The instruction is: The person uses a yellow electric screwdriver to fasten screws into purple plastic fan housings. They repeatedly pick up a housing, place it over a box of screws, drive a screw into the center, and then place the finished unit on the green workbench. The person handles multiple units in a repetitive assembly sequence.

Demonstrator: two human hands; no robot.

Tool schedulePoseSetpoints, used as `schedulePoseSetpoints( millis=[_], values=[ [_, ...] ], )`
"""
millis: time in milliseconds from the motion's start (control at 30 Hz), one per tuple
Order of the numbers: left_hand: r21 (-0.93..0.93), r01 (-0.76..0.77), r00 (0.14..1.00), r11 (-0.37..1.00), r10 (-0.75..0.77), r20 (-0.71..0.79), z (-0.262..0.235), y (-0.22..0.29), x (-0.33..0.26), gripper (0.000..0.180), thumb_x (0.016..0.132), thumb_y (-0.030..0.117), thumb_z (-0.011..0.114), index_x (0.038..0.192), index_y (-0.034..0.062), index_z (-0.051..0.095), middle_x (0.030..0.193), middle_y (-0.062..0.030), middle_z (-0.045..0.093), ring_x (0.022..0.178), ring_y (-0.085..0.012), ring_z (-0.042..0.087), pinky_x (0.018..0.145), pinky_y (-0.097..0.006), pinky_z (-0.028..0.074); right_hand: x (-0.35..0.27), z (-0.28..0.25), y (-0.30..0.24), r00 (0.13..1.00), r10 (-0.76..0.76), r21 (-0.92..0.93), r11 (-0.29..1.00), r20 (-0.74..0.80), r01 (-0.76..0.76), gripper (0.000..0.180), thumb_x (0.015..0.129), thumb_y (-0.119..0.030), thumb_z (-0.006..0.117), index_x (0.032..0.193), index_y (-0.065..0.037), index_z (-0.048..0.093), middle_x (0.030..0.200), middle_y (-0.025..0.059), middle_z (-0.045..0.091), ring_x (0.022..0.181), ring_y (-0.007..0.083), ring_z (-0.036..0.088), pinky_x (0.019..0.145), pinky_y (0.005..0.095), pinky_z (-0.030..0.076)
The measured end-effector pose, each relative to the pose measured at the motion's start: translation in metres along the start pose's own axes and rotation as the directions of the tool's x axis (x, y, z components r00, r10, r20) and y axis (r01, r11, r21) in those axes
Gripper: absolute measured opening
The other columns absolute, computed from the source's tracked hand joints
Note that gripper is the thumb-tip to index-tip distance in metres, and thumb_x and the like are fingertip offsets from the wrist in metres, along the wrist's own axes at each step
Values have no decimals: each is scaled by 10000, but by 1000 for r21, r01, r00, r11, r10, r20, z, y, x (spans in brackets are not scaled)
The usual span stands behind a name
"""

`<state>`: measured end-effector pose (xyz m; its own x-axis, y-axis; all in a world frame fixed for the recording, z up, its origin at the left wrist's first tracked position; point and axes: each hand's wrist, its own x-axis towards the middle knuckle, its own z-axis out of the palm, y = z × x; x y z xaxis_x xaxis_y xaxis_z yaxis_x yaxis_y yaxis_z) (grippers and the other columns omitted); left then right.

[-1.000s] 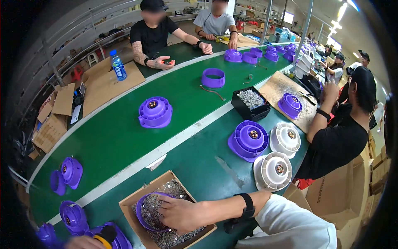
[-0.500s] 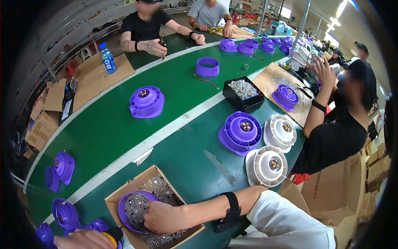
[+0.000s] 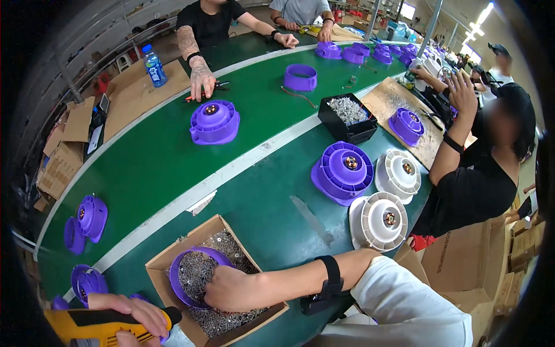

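Observation:
At the lower left, my left hand [image 3: 139,315] is wrapped round a yellow and black power screwdriver [image 3: 95,325], whose black end points right toward the cardboard box. My right hand [image 3: 234,289] reaches into a purple plastic ring [image 3: 176,280] filled with small metal screws [image 3: 195,275]. Its fingers are bent closed, and their tips are hidden among the screws. The ring sits inside an open cardboard box [image 3: 159,261], with more loose screws [image 3: 228,247] around it. A dark device is strapped to my right wrist [image 3: 330,277].
Purple housings [image 3: 215,122] stand on the green conveyor [image 3: 156,168]. Beyond my right arm are a purple housing [image 3: 342,173] and two white ones [image 3: 378,222]. A black bin [image 3: 347,124] holds small metal parts. Co-workers sit across and to the right; one hand [image 3: 202,81] reaches beside red-handled pliers.
My left hand has risen into view with the screwdriver. My right hand stays in the ring. The co-worker's hand across the belt has come down near the purple housing, and the view has shifted slightly.

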<state>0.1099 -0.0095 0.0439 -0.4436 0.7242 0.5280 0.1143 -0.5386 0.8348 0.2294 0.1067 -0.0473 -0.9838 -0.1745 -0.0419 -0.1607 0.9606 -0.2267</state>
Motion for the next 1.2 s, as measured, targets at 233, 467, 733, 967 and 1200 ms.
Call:
schedulePoseSetpoints(
  millis=[233, 467, 733, 967, 1200],
  values=[
    [-14, 23, 999, 1000, -23, 28, 2, -6, 0, 352, 934, 310, 519, 968, 8, 342, 516, -73, 430, 355, -143, 413, 331, -241, 366, 5, 14, 4, 999, -49, -3, 999, -17, 49, 107, 778, -184, 578, 773, -97, 639, 771, 29, 645, 764, 201, 653, 584, 334, 452],
    [-16, 17, 998, 1000, -15, 66, 7, -5, 0, 372, 931, 325, 535, 965, 10, 340, 544, -73, 438, 358, -137, 410, 329, -238, 356, 5, 15, 6, 999, -41, -1, 999, 31, 41, 106, 774, -198, 586, 772, -115, 653, 780, 26, 654, 752, 198, 653, 567, 332, 441],
    [34, -21, 999, 999, 22, -26, 0, 12, -11, 357, 943, 335, 491, 1052, 27, 347, 566, -67, 431, 395, -144, 360, 397, -262, 333, 9, 2, 6, 992, -64, 42, 997, 107, 59, 121, 805, -185, 577, 815, -107, 669, 826, 47, 669, 818, 221, 660, 644, 369, 494],
    [210, 36, 996, 977, -18, -86, 13, 35, -17, 407, 896, 393, 537, 1027, 53, 357, 543, -67, 430, 392, -153, 372, 416, -279, 334, 6, 3, 7, 995, -5, 150, 989, 104, -11, 162, 833, -278, 594, 853, -124, 640, 814, 54, 609, 824, 215, 627, 657, 361, 456],
    [211, 39, 995, 977, -19, -98, 16, 18, -19, 405, 893, 413, 518, 1002, 61, 351, 537, -92, 478, 380, -173, 419, 399, -286, 352, 5, 7, 7, 997, -41, 160, 987, 65, 30, 172, 846, -271, 572, 891, -121, 643, 819, 50, 605, 820, 216, 623, 656, 357, 455]
  ],
)
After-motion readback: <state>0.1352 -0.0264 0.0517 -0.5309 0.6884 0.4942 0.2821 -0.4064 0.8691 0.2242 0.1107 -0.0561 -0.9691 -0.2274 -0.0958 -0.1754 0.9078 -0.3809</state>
